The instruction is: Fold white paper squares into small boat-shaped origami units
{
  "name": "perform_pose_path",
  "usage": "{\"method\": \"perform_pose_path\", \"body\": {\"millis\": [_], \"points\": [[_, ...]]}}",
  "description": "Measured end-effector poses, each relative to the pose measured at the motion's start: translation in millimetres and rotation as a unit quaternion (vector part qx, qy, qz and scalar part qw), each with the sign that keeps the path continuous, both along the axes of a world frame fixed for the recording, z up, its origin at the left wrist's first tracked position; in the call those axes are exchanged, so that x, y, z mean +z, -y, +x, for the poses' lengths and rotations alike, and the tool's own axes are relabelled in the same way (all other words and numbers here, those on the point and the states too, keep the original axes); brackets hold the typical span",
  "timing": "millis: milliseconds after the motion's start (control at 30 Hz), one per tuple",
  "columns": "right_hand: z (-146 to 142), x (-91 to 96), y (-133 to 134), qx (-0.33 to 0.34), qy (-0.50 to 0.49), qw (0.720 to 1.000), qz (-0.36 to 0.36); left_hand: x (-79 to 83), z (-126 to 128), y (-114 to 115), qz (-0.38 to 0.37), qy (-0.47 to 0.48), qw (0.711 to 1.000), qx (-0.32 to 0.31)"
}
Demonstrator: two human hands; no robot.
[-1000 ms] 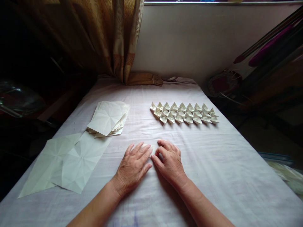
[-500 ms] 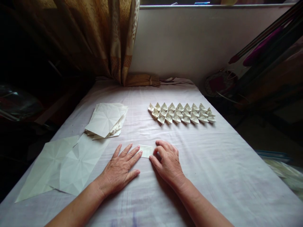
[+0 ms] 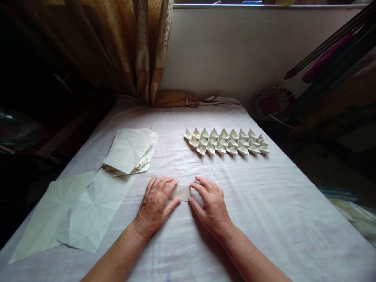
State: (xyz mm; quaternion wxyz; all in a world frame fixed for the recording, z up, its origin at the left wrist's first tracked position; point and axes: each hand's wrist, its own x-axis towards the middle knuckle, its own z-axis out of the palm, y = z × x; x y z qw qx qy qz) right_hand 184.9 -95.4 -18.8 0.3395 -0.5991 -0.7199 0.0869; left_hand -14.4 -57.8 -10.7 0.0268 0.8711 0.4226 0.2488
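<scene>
The left forearm (image 3: 116, 252) and the right forearm (image 3: 254, 252) are showing bare, each broadening toward the lower edge of the view and tapering toward the other end. Fine creases are running across the back of the left hand (image 3: 154, 203), down toward the wrist (image 3: 143, 227), and soft light is catching the low ridges on the back of the right hand (image 3: 212, 201). The fingers (image 3: 199, 189) are looking rounded and slim, narrowing to blunt tips.
</scene>
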Motion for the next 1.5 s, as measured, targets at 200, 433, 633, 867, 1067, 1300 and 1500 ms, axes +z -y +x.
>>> {"method": "perform_pose_path", "body": {"millis": [200, 433, 633, 867, 1067, 1300, 1500], "points": [[0, 5.6, -1, 0.057, -0.083, 0.995, 0.02, 6.6, 0, 2, 0.056, 0.028, 0.998, -0.025], [4, 18.3, -1, 0.108, -0.13, 0.986, -0.003, 9.7, -2, -1, 0.046, 0.051, 0.996, -0.05], [9, 9.0, -6, 0.095, -0.13, 0.987, 0.017, 4.7, -4, -3, 0.05, 0.065, 0.993, -0.086], [11, 0.6, -9, 0.113, -0.087, 0.989, 0.049, -0.4, -9, -8, 0.044, 0.042, 0.994, -0.092], [13, 6.1, -9, 0.063, 0.025, 0.992, 0.111, 6.4, -4, 2, 0.059, -0.006, 0.994, -0.095], [6, 15.5, -4, 0.045, 0.073, 0.988, 0.13, 5.9, -6, 4, 0.08, 0.001, 0.991, -0.11], [5, 14.4, -4, 0.115, 0.061, 0.985, 0.115, 2.9, -24, 1, 0.024, -0.048, 0.99, -0.131]]}}
